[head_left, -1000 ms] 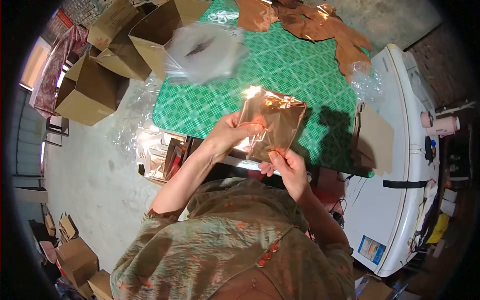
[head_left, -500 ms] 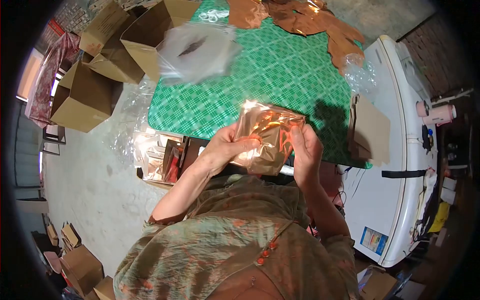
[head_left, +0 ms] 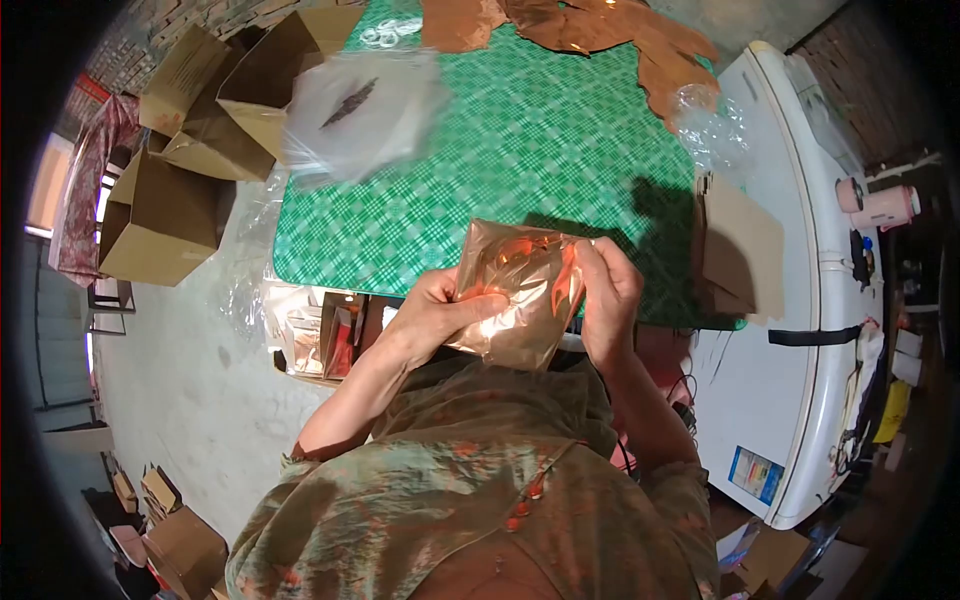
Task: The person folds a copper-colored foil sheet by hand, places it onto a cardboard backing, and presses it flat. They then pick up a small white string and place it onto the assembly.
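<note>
Between my two hands is a shiny, copper-coloured flat packet (head_left: 517, 310), tilted above the near edge of the table, with bright glare on its film. My left hand (head_left: 430, 318) grips its left side, the thumb lying across the front and the other fingers hidden behind. At the upper right corner, my right hand (head_left: 609, 300) pinches the packet's edge between thumb and fingers. What lies inside the film I cannot make out. Beyond it on the table, a stack of clear plastic bags (head_left: 400, 115) lies at the far left.
A green checked cloth covers the table (head_left: 520, 150). Brown sheets (head_left: 570, 28) lie along its far edge, beside crumpled clear plastic (head_left: 712, 125). Cardboard pieces (head_left: 740, 245) stand at the right, near a white fridge (head_left: 800, 280). Open cartons (head_left: 160, 225) and a box of shiny packets (head_left: 310, 335) are left.
The packet has tilted and shifted slightly left and down. My right hand has moved up along its edge to the corner. The camera view has shifted a little.
</note>
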Motion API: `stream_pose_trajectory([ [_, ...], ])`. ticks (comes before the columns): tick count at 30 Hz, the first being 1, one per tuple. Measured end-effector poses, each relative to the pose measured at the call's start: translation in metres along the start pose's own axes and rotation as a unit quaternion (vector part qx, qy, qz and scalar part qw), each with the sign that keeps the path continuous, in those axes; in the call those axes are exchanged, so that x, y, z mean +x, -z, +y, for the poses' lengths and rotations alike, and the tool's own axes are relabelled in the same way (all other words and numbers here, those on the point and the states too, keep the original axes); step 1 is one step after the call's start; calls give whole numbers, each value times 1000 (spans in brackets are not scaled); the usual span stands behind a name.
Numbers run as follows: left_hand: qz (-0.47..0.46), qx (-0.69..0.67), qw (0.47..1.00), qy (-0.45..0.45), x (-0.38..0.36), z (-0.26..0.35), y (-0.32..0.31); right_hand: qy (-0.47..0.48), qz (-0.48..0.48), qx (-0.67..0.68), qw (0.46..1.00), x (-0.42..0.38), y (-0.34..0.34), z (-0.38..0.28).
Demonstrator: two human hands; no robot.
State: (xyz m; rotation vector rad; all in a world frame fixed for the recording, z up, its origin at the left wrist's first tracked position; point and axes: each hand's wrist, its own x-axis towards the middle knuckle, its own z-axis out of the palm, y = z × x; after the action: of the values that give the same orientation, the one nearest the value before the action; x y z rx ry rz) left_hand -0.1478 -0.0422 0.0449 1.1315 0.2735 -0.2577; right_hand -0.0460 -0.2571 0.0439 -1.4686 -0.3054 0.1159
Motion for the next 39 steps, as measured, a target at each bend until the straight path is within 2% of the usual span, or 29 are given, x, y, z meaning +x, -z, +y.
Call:
stream_pose_trajectory([
  [7, -8, -37, 999, 15, 12, -6, 0, -45, 12, 1, 999, 6, 5, -12],
  [10, -1, -83, 996, 17, 14, -6, -2, -35, -21, 17, 999, 2, 12, -21],
  [13, 4, -97, 995, 26, 11, -2, -1, 8, -70, -22, 997, 5, 19, -19],
  [14, 2, -103, 994, 27, 11, -2, 0, 48, -108, -33, 992, 6, 24, -17],
  [17, -6, -110, 994, 23, 12, -5, 3, 36, -123, 8, 992, 7, 23, -17],
  [21, 0, -117, 993, 27, 13, -8, 4, 56, -110, 0, 992, 9, 21, -15],
  [32, 12, -39, 999, -3, 14, -20, 3, 45, -61, -41, 996, 8, 19, -1],
  [39, 29, 24, 999, -17, 14, -16, -3, 50, -65, -33, 996, 8, 20, 4],
])
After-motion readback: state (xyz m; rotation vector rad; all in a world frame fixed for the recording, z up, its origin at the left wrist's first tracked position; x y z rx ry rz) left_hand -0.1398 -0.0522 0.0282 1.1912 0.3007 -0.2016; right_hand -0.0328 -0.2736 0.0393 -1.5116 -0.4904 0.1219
